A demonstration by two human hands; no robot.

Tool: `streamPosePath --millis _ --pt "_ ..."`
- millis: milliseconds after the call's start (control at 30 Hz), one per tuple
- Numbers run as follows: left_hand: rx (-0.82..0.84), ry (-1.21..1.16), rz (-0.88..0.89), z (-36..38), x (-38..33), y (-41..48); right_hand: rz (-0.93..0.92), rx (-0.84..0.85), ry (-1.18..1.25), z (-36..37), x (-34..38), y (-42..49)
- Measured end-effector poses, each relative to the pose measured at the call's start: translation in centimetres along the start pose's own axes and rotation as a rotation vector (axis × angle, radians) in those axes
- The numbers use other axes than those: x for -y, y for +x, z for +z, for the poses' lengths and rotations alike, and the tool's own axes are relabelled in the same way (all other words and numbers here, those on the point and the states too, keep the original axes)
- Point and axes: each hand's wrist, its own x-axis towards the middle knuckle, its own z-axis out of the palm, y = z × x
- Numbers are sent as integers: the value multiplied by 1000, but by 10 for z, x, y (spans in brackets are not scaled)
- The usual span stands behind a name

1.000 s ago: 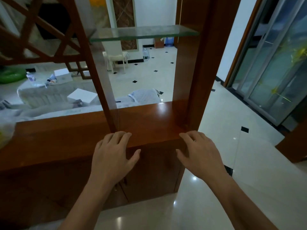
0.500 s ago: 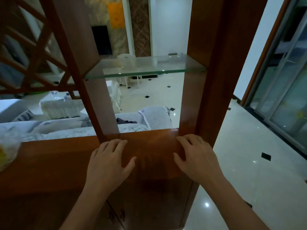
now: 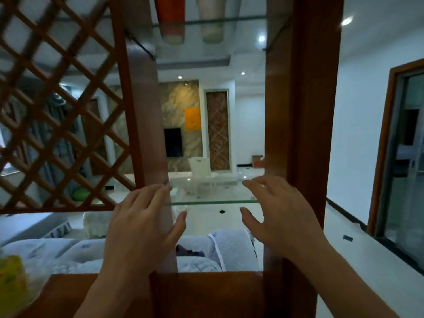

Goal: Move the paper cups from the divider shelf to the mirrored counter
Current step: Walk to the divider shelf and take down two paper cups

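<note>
so far nothing has been moved, as far as this view shows. both paper cups stand on the upper glass shelf [image 3: 247, 19] of the wooden divider [image 3: 305, 111]: a red paper cup [image 3: 171, 18] on the left and a pale paper cup [image 3: 212, 18] just beside it on the right, apart from each other, seen through the glass from below so their tops are cut off by the frame edge. the left hand [image 3: 140, 228] and the right hand [image 3: 278, 214] are both raised in front of the lower glass shelf [image 3: 213, 202], well below the cups. each hand is spread, fingers loosely apart, palm facing away, and neither has hold of anything; the left fingertips sit near the inner wooden post [image 3: 146, 134], though whether they touch it i cannot tell. the mirrored counter is not in view, so where the cups must end up cannot be judged from this view. what is left, i would say, is the whole job: reach up to the upper shelf, take each cup, turn away from the divider and set them down on the counter. the cups look light and easily crushed, so a soft grip around the body seems wise.
</note>
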Motion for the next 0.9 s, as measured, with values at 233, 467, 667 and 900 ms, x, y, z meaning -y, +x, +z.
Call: streamPosePath --millis 233,467,667,900 --pt "-257 77 69 -63 6 83 -137 -209 -81 -60 -1 93" --pt "-474 56 143 -118 -3 155 -176 -429 -69 -113 6 163" --pt "-513 -207 71 -129 -5 232 -154 -403 180 -134 -3 225" --pt "-375 -133 -53 -110 8 320 -56 -341 181 -129 -25 313"
